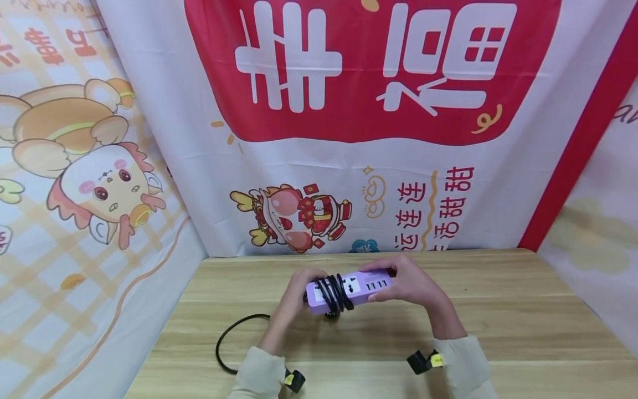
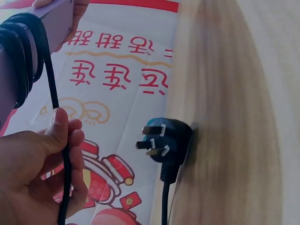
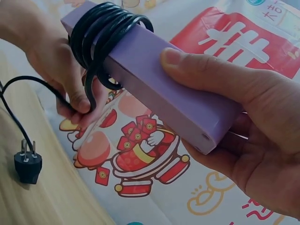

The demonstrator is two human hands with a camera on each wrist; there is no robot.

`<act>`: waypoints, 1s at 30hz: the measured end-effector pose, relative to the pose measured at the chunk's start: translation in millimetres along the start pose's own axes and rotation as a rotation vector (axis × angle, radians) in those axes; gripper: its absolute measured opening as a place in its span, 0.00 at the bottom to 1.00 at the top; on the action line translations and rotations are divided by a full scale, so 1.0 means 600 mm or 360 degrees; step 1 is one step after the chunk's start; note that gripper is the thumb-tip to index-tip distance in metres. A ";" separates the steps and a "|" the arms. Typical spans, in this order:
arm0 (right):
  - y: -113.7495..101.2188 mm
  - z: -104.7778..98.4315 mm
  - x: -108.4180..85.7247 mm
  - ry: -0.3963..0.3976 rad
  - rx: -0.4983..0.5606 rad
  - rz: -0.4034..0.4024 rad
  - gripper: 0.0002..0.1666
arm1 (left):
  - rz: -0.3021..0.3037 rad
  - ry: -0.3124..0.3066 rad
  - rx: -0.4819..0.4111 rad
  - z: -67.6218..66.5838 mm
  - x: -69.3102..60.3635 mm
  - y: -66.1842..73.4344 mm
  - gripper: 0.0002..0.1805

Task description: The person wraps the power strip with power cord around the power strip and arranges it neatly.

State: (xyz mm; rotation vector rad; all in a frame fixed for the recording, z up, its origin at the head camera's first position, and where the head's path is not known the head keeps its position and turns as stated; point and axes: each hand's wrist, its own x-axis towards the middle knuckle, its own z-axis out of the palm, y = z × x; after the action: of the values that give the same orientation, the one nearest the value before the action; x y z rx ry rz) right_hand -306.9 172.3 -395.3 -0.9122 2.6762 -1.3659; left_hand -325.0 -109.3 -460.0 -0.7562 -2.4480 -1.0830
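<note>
We see, nearest, two pale sleeves over a wood-grain tabletop, with a black cord looping out on the left. Beyond them, the left hand pinches that cord between thumb and fingers, while the right hand grips a purple power strip (cord coiled round its left half) above the table's far middle. Farthest, we find a red-and-white printed cloth hanging behind.

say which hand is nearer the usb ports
Right: the right hand grips the power strip beside the USB ports; the left hand is by the other end, pinching the cord.
</note>
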 end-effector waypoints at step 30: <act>-0.039 0.035 0.004 -0.0135 -0.0524 -0.0186 0.31 | -0.0053 0.0201 0.0309 -0.016 0.013 0.057 0.05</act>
State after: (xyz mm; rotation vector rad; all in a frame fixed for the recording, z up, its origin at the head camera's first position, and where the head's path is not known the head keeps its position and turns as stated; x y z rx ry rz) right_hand -292.0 144.9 -390.0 -1.1376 2.8716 -0.8885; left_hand -309.8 -95.0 -430.2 -0.5703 -2.4212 -0.8610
